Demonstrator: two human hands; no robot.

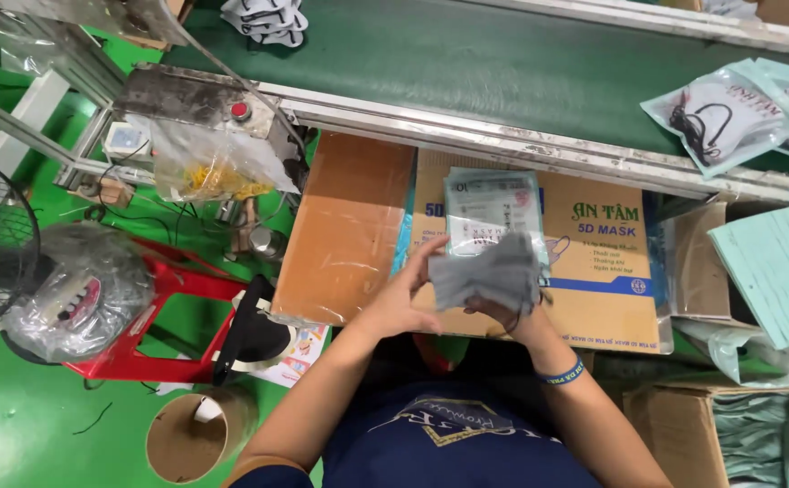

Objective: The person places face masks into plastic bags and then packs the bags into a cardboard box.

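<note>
Both hands raised over flattened cardboard box [593, 298] below green conveyor belt [466, 63]. Left hand [403, 298] pinches left edge of grey face mask stack [486, 274], fingers curled. Right hand [512, 312] grips stack from beneath, mostly hidden. Clear mask pouch [492, 210] lies just behind stack on box. Filled pouches [728, 113] rest on belt, far right.

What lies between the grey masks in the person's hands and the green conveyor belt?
In the head view, a clear packet lies on the cardboard box, between the grey masks and the green conveyor belt.
</note>
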